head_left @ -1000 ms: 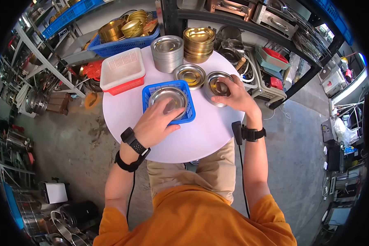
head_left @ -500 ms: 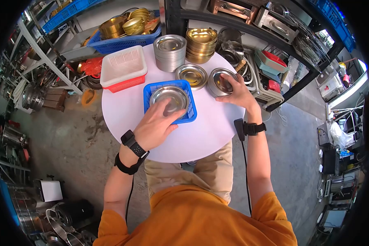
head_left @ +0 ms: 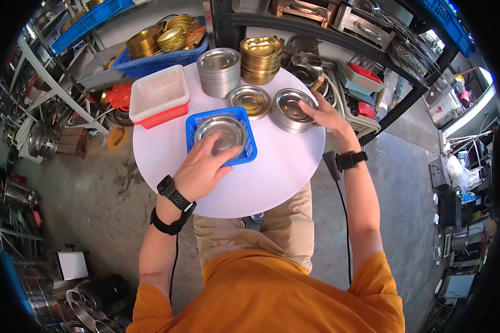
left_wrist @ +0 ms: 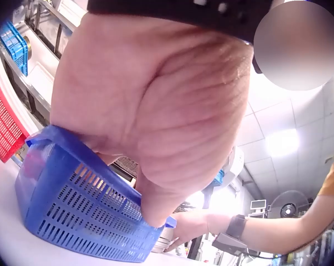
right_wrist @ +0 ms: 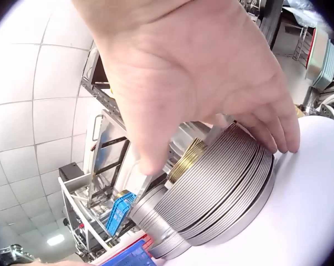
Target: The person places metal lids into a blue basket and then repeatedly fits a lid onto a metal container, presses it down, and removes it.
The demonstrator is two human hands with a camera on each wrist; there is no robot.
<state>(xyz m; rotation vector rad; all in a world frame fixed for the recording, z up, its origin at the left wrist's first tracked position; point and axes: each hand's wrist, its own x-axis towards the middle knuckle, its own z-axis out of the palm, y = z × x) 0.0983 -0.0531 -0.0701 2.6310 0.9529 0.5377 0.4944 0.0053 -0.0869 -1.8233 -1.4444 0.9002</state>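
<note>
My left hand [head_left: 201,172] lies over a round steel plate [head_left: 230,136] in the blue plastic basket [head_left: 250,154], its fingers on the plate's inner surface. In the left wrist view the thumb hangs beside the basket's slotted wall [left_wrist: 89,210]. At the right of the table, my right hand [head_left: 333,119] is spread beside a stack of steel plates [head_left: 293,123]. Its thumb overlaps the stack's rim in the head view. The right wrist view shows the fingertips [right_wrist: 291,143] low along the side of the ridged stack [right_wrist: 217,188], with the thumb held well apart.
Another steel plate stack [head_left: 250,102] sits between basket and right stack. Behind stand a tall silver stack [head_left: 219,77] and a gold stack [head_left: 260,64]. A white basket [head_left: 160,91] nested in a red one is at the left. Shelving borders the round white table [head_left: 261,191].
My right hand has let its fingers spread and moved rightward off the top of the right plate stack, leaving more of it showing. The left hand stays over the basket.
</note>
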